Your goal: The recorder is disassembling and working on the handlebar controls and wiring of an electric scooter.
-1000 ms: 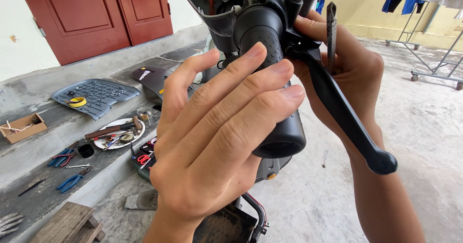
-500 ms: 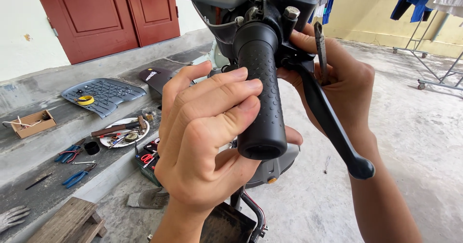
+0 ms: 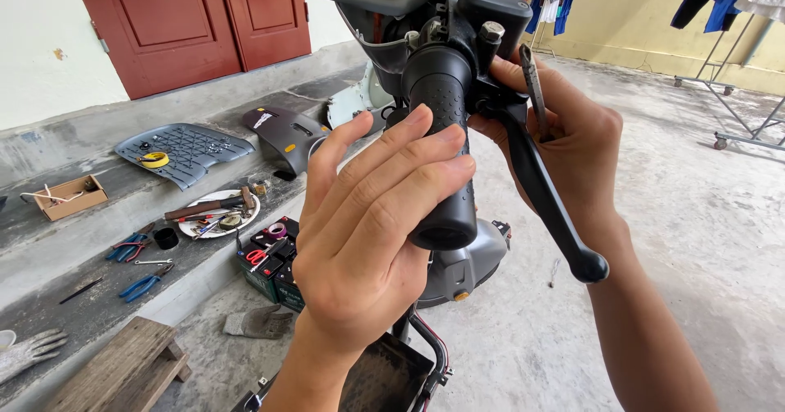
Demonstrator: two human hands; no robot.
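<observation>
Left hand (image 3: 368,240) fingers curled; right hand (image 3: 572,146) pinching, raised.

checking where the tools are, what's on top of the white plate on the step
On the white plate lie a long brown-handled tool and a heap of small metal parts, too small to tell apart. The plate's middle is covered by them.
</observation>
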